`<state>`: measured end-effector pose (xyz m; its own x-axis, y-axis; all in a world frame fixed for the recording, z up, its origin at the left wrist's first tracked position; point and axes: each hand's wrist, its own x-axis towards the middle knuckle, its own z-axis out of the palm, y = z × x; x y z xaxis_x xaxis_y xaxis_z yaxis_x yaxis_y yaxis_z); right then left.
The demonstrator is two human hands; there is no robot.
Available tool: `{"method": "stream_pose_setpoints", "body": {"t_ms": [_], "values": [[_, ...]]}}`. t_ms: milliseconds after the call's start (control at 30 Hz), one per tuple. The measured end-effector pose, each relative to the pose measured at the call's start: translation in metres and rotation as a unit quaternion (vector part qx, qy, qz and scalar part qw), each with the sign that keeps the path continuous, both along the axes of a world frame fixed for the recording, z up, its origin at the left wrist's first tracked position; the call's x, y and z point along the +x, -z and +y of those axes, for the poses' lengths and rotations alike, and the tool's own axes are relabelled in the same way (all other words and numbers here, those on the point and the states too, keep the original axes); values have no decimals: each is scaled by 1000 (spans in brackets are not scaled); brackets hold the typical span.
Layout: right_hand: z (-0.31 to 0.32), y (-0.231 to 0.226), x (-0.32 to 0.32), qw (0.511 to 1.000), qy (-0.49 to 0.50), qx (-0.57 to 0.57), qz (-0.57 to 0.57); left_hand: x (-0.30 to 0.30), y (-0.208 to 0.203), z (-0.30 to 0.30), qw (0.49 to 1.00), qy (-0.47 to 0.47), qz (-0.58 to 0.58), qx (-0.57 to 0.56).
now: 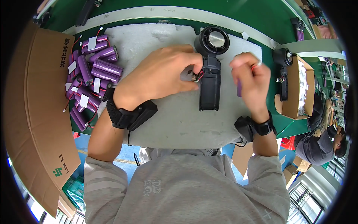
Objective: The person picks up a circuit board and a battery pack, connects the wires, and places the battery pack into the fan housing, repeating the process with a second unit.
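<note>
On the grey foam mat (175, 128) lies a black handheld fan (210, 91), its round head toward the far side and its handle pointing at me. My left hand (160, 72) is at the handle's left edge, thumb and bent index finger closed around a small circuit board (195, 77) with red wires. Right of the fan, my right hand (253, 76) is raised and partly smeared by motion, its fingers curled around a purple battery (239, 89). Most of that battery is hidden by the hand; a bit of red shows near the fingers.
Purple batteries (106, 66) with red wires and white labels are piled left of the mat. A large cardboard box (41, 112) borders the left side. At right stand another black fan (283, 67) and an open carton (307, 87) with white contents. A person (317, 147) sits farther right.
</note>
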<state>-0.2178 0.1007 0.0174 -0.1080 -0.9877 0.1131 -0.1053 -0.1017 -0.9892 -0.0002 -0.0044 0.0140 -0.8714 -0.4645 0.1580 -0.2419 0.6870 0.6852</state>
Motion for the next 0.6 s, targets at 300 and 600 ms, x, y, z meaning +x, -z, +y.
{"method": "stream_pose_setpoints", "body": {"t_ms": [300, 600], "values": [[-4, 10, 23, 955, -42, -80, 284, -1, 1, -3, 993, 45, 51, 98], [-2, 11, 26, 939, -57, -71, 332, -1, -3, -7, 978, 36, -7, 205]]}}
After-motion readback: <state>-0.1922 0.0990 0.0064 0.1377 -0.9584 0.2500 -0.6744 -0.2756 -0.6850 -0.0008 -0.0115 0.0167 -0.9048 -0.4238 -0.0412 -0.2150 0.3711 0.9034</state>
